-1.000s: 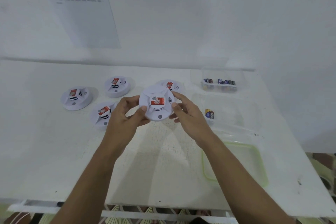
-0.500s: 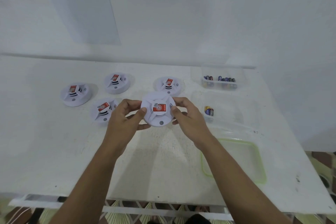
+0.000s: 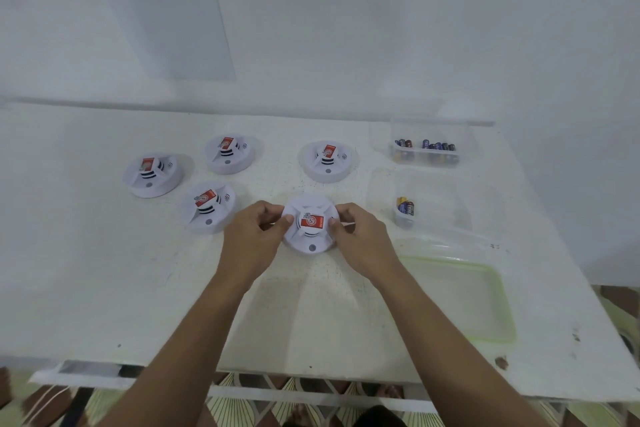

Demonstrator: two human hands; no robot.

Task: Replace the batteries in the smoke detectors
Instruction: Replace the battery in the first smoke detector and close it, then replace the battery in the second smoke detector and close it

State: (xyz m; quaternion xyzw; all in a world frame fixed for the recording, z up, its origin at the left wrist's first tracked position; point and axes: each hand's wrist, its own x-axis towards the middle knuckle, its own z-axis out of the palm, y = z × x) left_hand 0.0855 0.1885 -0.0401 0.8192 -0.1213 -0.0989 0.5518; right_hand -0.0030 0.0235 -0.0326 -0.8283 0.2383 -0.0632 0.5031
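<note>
A white round smoke detector [image 3: 310, 239] with a red label sits at the middle of the white table [image 3: 104, 270]. My left hand [image 3: 252, 236] grips its left side and my right hand [image 3: 360, 239] grips its right side, thumbs on top. Several other detectors lie face up: one at the back right [image 3: 328, 160], one at the back middle [image 3: 229, 153], one at the far left [image 3: 152, 174], one front left [image 3: 207, 206]. A clear tub [image 3: 429, 130] at the back right holds several batteries [image 3: 426, 146]. A nearer clear tub [image 3: 446, 198] holds two batteries [image 3: 405, 206].
A clear lid with a green rim [image 3: 460, 302] lies at the right front of the table. A printed sheet [image 3: 162, 7] hangs on the white wall behind. The table's front edge runs just below my forearms, with patterned floor beneath.
Both hands have lowered the held detector from above the table down to its surface, closer to me. The other detectors and tubs stay where they were.
</note>
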